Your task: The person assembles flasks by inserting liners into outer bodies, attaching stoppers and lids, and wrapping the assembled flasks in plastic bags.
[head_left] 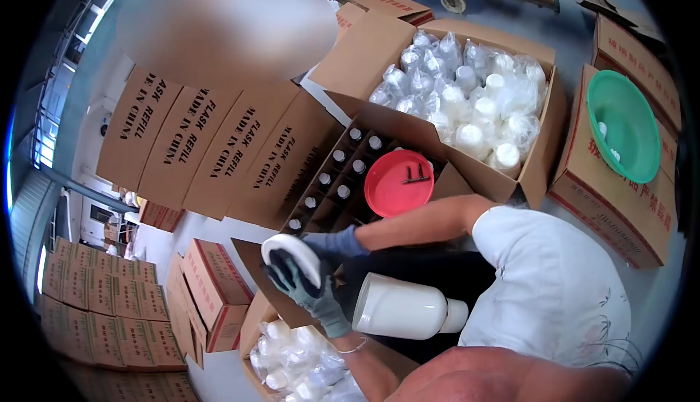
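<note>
A: Before I tag this one, what are the hands on?

B: Clock read on the head view. White round piece (283, 242) at 8 o'clock, up off the lap. Left hand (305, 290) has it, fingers clamped on the side toward 6.

A: Right hand?

B: Right hand (334, 245) comes in from the 3 o'clock side, right up by the piece. Fingers partly hidden, can't tell if they're gripping or just resting.

A: Other stuff?

B: White flask body (402, 307) at 5 o'clock, on its side over the dark lap, wide end toward 9, narrow end toward 3. Neither hand on it. Red basin (383, 183) near centre, toward 3, small dark bits (416, 176) inside. Divided carton (403, 123) with capped bottles (343, 192) around 10 to 11. Carton of bagged white pieces (552, 128) at 1, smaller lot of bagged pieces (295, 373) at 7.

A: Step?

B: My read: handling the round piece, flask body set aside on the lap. Piece's exact kind, can't tell.

A: Next move calls for?

B: Judgement only: firm left hold on the rim, right fingers placed clear of the left, and the lap level so the flask body doesn't roll.
</note>
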Demonstrator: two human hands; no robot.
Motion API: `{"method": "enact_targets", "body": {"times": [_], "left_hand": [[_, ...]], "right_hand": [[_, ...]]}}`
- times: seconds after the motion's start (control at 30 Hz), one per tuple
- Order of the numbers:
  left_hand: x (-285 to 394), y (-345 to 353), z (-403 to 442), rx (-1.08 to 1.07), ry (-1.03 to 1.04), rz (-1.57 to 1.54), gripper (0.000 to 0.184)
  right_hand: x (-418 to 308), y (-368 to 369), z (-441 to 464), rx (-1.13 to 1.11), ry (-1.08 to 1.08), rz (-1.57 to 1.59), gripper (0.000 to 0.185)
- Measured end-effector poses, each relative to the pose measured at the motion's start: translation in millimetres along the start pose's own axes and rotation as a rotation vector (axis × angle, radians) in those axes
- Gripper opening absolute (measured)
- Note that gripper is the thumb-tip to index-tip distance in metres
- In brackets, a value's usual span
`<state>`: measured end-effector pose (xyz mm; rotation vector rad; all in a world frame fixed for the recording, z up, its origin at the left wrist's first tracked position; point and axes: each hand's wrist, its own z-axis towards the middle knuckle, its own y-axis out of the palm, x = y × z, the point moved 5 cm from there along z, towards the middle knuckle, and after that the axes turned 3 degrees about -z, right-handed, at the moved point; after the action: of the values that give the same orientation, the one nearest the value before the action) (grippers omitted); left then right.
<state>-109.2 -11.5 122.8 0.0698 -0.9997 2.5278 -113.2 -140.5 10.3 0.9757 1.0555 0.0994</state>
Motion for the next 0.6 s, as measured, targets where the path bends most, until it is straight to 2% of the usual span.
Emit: {"method": "enact_targets", "body": {"times": [0.03, 0.07, 0.1, 0.13, 0.2, 0.23, 0.27, 0.33, 0.43, 0.53, 0.6], "left_hand": [[5.7, -7.1, 3.7, -0.084, 0.116, -0.031, 0.063], [12.4, -12.3, 2.5, -0.167, 0.228, -0.063, 0.063], [15.8, -16.8, 0.0, -0.203, 0.243, -0.135, 0.063], [0.0, -20.0, -7.4, -0.118, -0.065, -0.482, 0.06], [-22.6, -4.5, -36.3, 0.07, -0.687, -1.156, 0.056], [-24.1, -3.1, -41.0, 0.119, -0.779, -1.226, 0.055], [-25.6, -5.7, -40.2, 0.115, -0.774, -1.201, 0.055], [-18.3, -14.8, -31.8, 0.112, -0.738, -1.142, 0.054], [-4.1, -26.7, -23.8, 0.119, -0.662, -1.038, 0.053], [18.4, -36.7, -18.1, 0.168, -0.522, -0.809, 0.052], [39.9, -47.8, -4.5, 0.176, -0.287, -0.461, 0.052]], "right_hand": [[-56.0, 56.8, -66.8, -0.097, 0.282, 0.188, 0.027], [-52.6, 52.5, -73.1, -0.164, 0.303, 0.199, 0.031], [-60.9, 61.3, -92.6, -0.248, 0.298, 0.18, 0.031], [-71.4, 72.0, -106.6, -0.335, 0.289, 0.157, 0.032], [-70.4, 46.2, -86.3, 0.067, 0.044, -0.51, 0.043], [-90.8, 52.3, -89.6, 0.033, -0.313, -1.264, 0.055], [-94.2, 64.8, -98.1, 0.029, -0.8, -1.499, 0.063], [-97.7, 97.0, -118.5, -0.264, -1.044, -1.778, 0.07], [-83.6, 101.1, -98.6, -0.357, -0.817, -1.772, 0.065], [-93.0, 99.6, -103.2, -0.035, -0.555, -1.48, 0.056], [-81.4, 96.8, -93.3, 0.138, -0.415, -1.04, 0.046]]}}
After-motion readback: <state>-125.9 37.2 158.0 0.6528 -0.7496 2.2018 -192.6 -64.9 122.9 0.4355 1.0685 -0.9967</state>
